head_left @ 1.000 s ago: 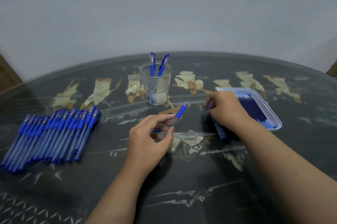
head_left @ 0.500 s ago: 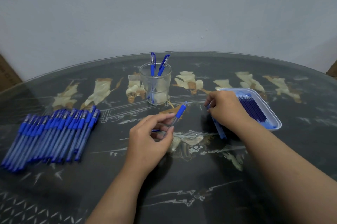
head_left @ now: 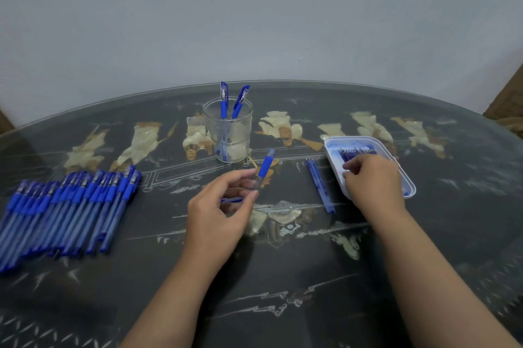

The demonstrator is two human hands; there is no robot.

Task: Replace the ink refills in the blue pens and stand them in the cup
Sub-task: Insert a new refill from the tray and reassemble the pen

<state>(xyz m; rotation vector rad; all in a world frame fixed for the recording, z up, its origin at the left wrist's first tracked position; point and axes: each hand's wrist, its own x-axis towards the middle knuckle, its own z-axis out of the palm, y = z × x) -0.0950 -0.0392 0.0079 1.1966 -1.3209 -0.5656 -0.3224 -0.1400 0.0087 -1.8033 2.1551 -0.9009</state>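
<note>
My left hand [head_left: 223,206] pinches an empty clear pen barrel with a blue grip [head_left: 265,167], tilted up toward the cup. A small blue piece [head_left: 232,200] shows under its fingers. My right hand [head_left: 373,185] lies over the white tray [head_left: 353,138], fingertips bent down onto the dark blue refills [head_left: 357,153]; whether it holds one is hidden. The clear glass cup [head_left: 227,132] stands behind my left hand with two capped blue pens [head_left: 230,102] upright in it. Two blue refills [head_left: 321,186] lie on the table just left of the tray.
Several capped blue pens [head_left: 70,206] lie in a row at the left of the dark glass-topped table [head_left: 283,277]. A grey wall [head_left: 254,22] rises right behind the table's far edge.
My right hand has moved right, off the refills lying on the table and into the tray. My left hand has kept the barrel nearly still.
</note>
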